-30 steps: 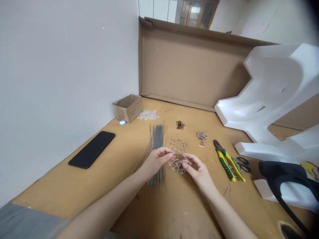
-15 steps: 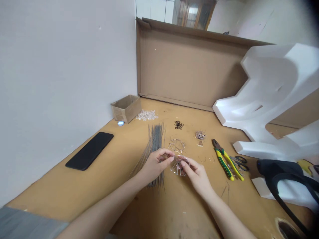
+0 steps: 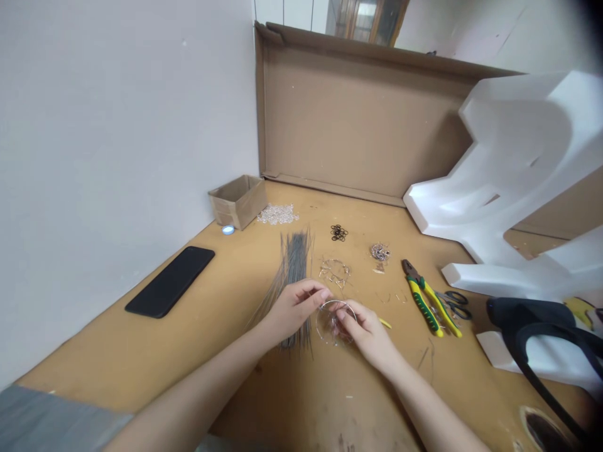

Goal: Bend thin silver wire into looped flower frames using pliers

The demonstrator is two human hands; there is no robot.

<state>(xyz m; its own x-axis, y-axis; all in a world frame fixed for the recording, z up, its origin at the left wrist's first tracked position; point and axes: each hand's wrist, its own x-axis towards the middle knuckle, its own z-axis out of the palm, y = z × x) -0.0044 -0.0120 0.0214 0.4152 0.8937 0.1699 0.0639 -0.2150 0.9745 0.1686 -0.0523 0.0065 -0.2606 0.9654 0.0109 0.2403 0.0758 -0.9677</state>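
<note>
A thin round wire frame (image 3: 335, 342) hangs between my two hands above the table. My left hand (image 3: 298, 309) pinches its left upper edge between thumb and fingers, over the bundle of grey wires (image 3: 296, 257). On the right side of the ring, my right hand (image 3: 362, 326) has its thumb and fingers closed on the wire. Fine details inside the ring are too small to tell. Just beyond my fingers lies another wire ring (image 3: 335, 272). A yellow tip (image 3: 385, 323) shows beside my right hand.
Green and yellow pliers (image 3: 426, 301) and black scissors (image 3: 456, 304) lie right, near white foam (image 3: 509, 157). A phone (image 3: 170, 281), small cardboard box (image 3: 238, 202) and clear beads (image 3: 277, 214) are left. Black rings (image 3: 338, 233) and a wire cluster (image 3: 379, 252) lie behind.
The wire frame has turned between my hands and now shows a more open loop. A yellow tip has come into view beside my right hand. The camera view has shifted slightly.
</note>
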